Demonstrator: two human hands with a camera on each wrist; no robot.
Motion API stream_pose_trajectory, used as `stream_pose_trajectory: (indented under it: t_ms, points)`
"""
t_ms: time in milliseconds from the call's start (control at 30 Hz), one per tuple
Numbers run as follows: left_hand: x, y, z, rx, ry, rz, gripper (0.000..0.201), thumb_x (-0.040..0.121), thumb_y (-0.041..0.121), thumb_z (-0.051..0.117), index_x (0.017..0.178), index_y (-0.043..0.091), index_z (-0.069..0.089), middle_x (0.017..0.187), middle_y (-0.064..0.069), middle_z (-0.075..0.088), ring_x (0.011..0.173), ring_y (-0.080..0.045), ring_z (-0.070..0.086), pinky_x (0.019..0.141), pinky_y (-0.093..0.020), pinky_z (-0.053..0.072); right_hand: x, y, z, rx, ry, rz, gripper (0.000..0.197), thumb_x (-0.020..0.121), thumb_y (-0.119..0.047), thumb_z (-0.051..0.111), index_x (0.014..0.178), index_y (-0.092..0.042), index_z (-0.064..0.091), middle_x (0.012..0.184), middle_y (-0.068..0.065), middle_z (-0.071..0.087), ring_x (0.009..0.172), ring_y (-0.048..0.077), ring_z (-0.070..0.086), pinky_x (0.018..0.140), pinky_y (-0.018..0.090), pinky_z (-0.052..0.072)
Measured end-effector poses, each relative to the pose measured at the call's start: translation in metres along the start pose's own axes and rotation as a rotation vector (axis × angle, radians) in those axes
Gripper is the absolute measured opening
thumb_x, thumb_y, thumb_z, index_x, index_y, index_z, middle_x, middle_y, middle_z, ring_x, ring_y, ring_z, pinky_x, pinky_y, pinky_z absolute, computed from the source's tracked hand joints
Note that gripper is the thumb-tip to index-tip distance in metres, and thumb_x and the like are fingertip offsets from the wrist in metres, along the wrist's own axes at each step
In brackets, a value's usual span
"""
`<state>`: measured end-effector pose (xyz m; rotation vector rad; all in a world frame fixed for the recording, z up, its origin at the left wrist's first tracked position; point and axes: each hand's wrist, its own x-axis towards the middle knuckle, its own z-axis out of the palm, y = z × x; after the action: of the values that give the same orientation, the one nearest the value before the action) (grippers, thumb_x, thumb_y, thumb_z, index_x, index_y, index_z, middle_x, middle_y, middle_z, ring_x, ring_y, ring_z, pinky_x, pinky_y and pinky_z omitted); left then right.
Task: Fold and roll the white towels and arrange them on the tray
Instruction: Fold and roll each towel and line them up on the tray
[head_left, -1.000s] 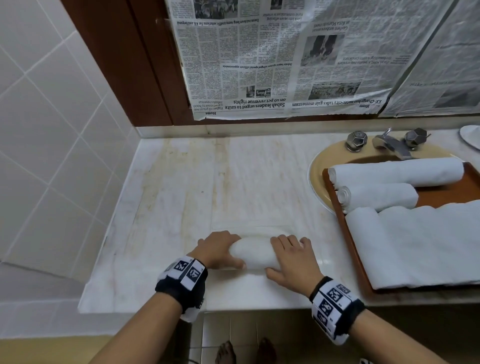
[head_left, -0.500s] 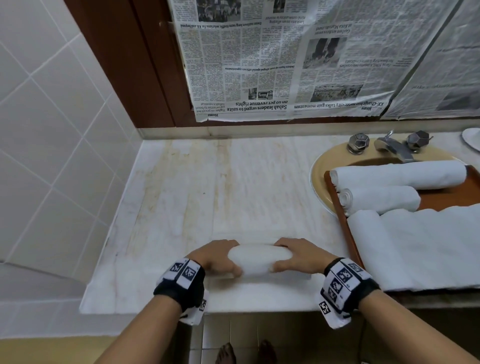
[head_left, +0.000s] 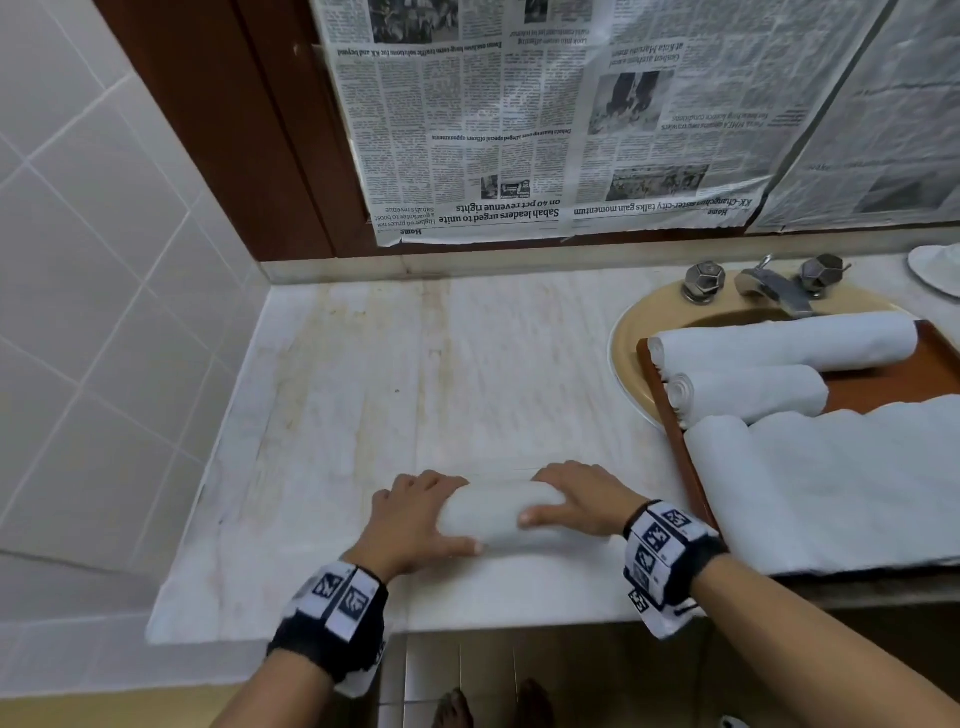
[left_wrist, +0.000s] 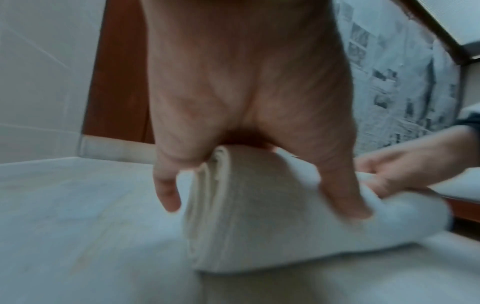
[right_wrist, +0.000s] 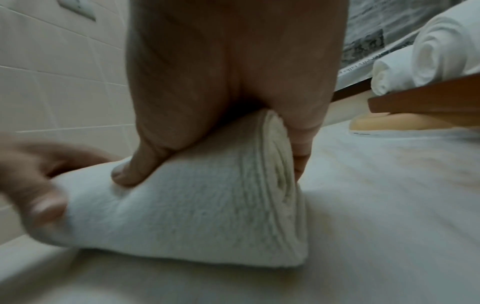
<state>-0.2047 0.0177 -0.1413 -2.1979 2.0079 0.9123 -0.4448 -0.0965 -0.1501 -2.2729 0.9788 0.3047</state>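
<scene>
Towels: 2 rolls (head_left: 779, 343) already lie on the tray (head_left: 883, 387) at 3 o'clock beside unrolled cloth (head_left: 841, 483), while left hand (head_left: 410, 519) and right hand (head_left: 582, 501) curl around a 3rd roll (head_left: 493, 512) at 6 o'clock on the counter (head_left: 467, 374).

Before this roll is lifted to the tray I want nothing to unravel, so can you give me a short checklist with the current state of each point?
1. Both ends held: ok. The left hand and right hand each curl over an end of the rolled towel.
2. Roll wound tight: ok. The spiral layers at its end look close and even.
3. Loose tail tucked under: cannot tell; the underside is hidden.
4. Free place on the tray: cannot tell. Two rolled towels and a loosely laid towel cover most of it.
5. Path to the tray: ok. Only bare counter lies between.
</scene>
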Motion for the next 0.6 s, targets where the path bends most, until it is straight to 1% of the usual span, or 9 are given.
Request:
stream_pose_trajectory:
  t_ms: [67,133,200,267,333,367,433,500,600]
  points:
    - [-0.009,0.010,0.010,0.152,0.142,-0.001,0.088,0.074,0.078,0.057,0.149,0.040,0.028,0.148,0.013,0.035,0.133,-0.020,0.033,0.107,-0.045,0.028,0.003,0.004,-0.002,0.048,-0.029,0.025,0.063,0.082,-0.074,0.054,0.129,-0.033,0.058,0.126,-0.007,0.060,0.118,0.019,0.048,0.100,0.041,0.038]
    - [-0.011,0.017,0.019,0.201,0.201,0.003,0.091,0.074,0.076,0.058,0.150,0.038,0.026,0.149,0.011,0.035,0.133,-0.021,0.034,0.105,-0.045,0.028,0.002,0.003,-0.002,0.050,-0.018,0.039,0.064,0.081,-0.078,0.050,0.127,-0.035,0.059,0.122,-0.007,0.061,0.116,0.019,0.050,0.098,0.041,0.038]
    - [-0.004,0.014,0.017,0.166,0.159,-0.013,0.090,0.073,0.078,0.058,0.149,0.040,0.028,0.146,0.012,0.037,0.131,-0.020,0.035,0.102,-0.044,0.031,-0.003,-0.001,0.006,-0.022,0.082,0.037,0.071,0.081,-0.083,0.038,0.127,-0.033,0.058,0.120,-0.008,0.060,0.113,0.019,0.053,0.095,0.041,0.039]
    - [0.009,0.008,0.007,0.107,0.072,-0.024,0.087,0.071,0.080,0.059,0.145,0.044,0.032,0.140,0.011,0.042,0.127,-0.020,0.038,0.099,-0.044,0.033,-0.012,-0.010,0.021,-0.177,0.342,0.016,0.077,0.085,-0.081,0.027,0.126,-0.024,0.059,0.117,-0.005,0.062,0.105,0.021,0.059,0.092,0.041,0.043]
    - [0.019,0.004,-0.002,0.061,-0.010,-0.029,0.085,0.070,0.079,0.063,0.143,0.045,0.036,0.134,0.009,0.046,0.124,-0.021,0.041,0.097,-0.046,0.035,-0.022,-0.018,0.040,-0.317,0.527,-0.023,0.071,0.088,-0.072,0.037,0.125,-0.016,0.060,0.113,0.000,0.062,0.098,0.024,0.062,0.086,0.043,0.048]
    - [0.023,0.003,-0.005,0.043,-0.048,-0.035,0.085,0.070,0.078,0.065,0.143,0.045,0.037,0.133,0.008,0.047,0.124,-0.022,0.042,0.099,-0.047,0.035,-0.025,-0.018,0.048,-0.363,0.550,-0.032,0.074,0.083,-0.070,0.047,0.129,-0.013,0.058,0.117,0.002,0.061,0.102,0.025,0.060,0.088,0.046,0.048]
    - [0.031,0.001,-0.010,0.016,-0.119,-0.048,0.088,0.070,0.077,0.067,0.145,0.044,0.036,0.135,0.008,0.046,0.128,-0.022,0.039,0.103,-0.051,0.034,-0.025,-0.014,0.054,-0.432,0.507,-0.035,0.092,0.068,-0.068,0.060,0.139,-0.011,0.047,0.125,0.006,0.058,0.109,0.027,0.058,0.093,0.051,0.045]
    - [0.038,-0.001,-0.015,0.001,-0.172,-0.055,0.093,0.069,0.079,0.066,0.148,0.044,0.032,0.141,0.008,0.041,0.134,-0.023,0.034,0.108,-0.053,0.031,-0.017,-0.008,0.047,-0.450,0.437,-0.016,0.098,0.061,-0.061,0.064,0.142,-0.012,0.039,0.127,0.006,0.058,0.108,0.028,0.059,0.092,0.052,0.044]
    - [0.042,-0.005,-0.021,0.014,-0.181,-0.050,0.103,0.067,0.082,0.066,0.152,0.042,0.026,0.154,0.012,0.026,0.141,-0.021,0.022,0.111,-0.051,0.027,0.001,-0.009,0.024,-0.441,0.273,0.042,0.097,0.064,-0.060,0.063,0.146,-0.017,0.033,0.135,0.001,0.052,0.115,0.026,0.053,0.094,0.048,0.039]
